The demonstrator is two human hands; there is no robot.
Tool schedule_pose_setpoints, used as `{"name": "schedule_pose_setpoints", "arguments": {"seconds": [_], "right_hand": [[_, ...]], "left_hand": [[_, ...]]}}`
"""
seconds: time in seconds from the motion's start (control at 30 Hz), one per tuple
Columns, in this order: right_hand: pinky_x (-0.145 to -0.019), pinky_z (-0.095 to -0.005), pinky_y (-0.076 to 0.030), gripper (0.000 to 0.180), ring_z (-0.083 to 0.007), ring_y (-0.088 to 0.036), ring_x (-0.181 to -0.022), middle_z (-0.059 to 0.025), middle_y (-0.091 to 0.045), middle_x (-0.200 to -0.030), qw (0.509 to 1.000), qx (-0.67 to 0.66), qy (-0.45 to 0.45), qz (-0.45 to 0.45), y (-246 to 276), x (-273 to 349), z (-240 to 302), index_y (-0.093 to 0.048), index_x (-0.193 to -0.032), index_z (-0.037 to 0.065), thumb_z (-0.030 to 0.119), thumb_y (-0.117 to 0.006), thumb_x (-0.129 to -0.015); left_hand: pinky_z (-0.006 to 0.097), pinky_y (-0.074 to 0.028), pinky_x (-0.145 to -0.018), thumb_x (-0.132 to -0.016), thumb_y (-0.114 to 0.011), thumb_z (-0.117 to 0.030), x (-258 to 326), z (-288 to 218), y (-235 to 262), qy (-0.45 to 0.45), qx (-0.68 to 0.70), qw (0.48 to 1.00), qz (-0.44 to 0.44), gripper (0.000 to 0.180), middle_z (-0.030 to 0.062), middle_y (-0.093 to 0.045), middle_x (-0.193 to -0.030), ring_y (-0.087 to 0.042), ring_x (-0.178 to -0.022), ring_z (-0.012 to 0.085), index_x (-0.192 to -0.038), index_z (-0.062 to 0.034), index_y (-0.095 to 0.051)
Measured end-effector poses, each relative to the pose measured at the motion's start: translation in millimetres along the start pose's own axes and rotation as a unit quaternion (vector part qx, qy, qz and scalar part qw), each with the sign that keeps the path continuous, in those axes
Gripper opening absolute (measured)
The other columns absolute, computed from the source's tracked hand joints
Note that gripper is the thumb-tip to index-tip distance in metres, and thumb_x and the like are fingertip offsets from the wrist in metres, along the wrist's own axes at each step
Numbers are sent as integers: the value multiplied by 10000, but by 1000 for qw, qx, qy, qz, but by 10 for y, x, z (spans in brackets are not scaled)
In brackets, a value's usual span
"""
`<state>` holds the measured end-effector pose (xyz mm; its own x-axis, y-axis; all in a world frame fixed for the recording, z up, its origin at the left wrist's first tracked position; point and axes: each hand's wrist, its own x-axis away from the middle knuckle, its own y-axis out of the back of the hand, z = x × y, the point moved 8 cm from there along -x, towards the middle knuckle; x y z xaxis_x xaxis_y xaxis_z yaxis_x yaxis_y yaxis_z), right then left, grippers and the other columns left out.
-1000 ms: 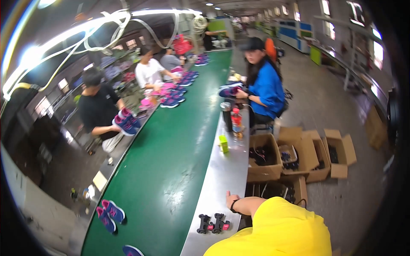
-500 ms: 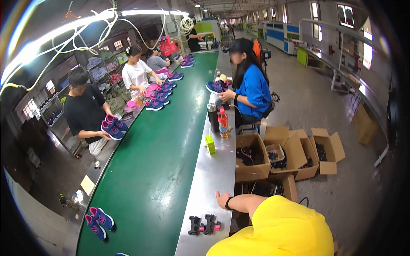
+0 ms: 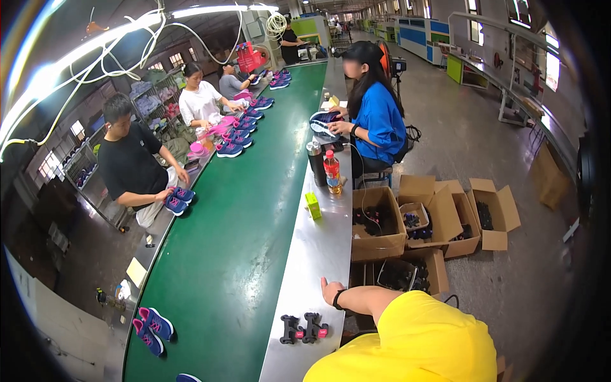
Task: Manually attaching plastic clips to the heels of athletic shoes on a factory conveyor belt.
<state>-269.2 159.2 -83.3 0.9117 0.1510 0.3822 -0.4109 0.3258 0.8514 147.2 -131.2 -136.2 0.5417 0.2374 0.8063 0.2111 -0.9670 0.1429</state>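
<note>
A long shoe-factory hall runs away toward 12 o'clock, with a green conveyor belt (image 3: 235,210) down its middle and a narrow steel table (image 3: 318,254) along the belt's right side. Over the last second little has changed. The left hand (image 3: 331,291), a dark band on its wrist, stays resting on the table's outer edge and the view has only swung slightly. It grips nothing that shows, and I cannot tell whether its fingers are curled or flat. The right hand is out of view.

The nearest things, 2 black clamp-like tools (image 3: 304,329) with pink marks, lie at 7 o'clock of that hand, near it but untouched, and have not moved on the table, so work on them looks paused.

Bare steel stretches toward 12 o'clock up to a small green box (image 3: 312,205) and 2 bottles (image 3: 324,170). Open cardboard boxes (image 3: 379,219) crowd the floor at 1 o'clock. A pair of blue-and-pink shoes (image 3: 151,328) rides the belt at 9 o'clock.
</note>
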Motion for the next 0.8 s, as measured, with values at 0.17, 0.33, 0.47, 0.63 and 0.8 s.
{"name": "schedule_pose_setpoints", "arguments": {"seconds": [0.17,0.33,0.47,0.63,0.8], "right_hand": [[-807,-479,-505,686,-416,-643,-852,-290,-642,-860,994,-61,-92,5,-248,-206,-269,-580,-1117,-79,437,-151,-974],[-695,-504,-531,579,-400,-657,-794,-287,-642,-914,980,173,51,84,-344,-190,-21,-76,-1449,6,276,-252,-968],[-689,-500,-535,613,-386,-663,-797,-271,-649,-936,963,248,53,90,-398,-176,-39,-37,-1460,19,208,-318,-949],[-706,-481,-540,633,-378,-664,-805,-277,-644,-953,970,215,46,101,-243,-47,67,-4,-1456,1,192,-325,-945],[-729,-471,-537,628,-362,-664,-835,-266,-651,-938,959,247,69,119,-370,-140,36,-27,-1416,-99,201,-314,-945]], "left_hand": [[323,-480,-708,-947,-438,-460,100,41,56,-5,0,1000,-3,521,86,-688,-848,-622,-744,176,-915,-10,-697],[323,-480,-706,-947,-438,-459,210,258,23,-8,29,999,-14,519,86,-687,-844,-621,-741,176,-914,-10,-697],[323,-481,-704,-947,-439,-459,188,334,-154,-19,57,998,-12,518,86,-687,-841,-621,-738,176,-914,-10,-696],[323,-481,-701,-947,-439,-458,174,471,-416,-27,90,996,-8,517,86,-686,-838,-620,-735,176,-913,-10,-696],[323,-481,-699,-947,-440,-457,275,614,-453,-26,113,993,-19,516,87,-685,-834,-619,-731,176,-913,-10,-696]]}}
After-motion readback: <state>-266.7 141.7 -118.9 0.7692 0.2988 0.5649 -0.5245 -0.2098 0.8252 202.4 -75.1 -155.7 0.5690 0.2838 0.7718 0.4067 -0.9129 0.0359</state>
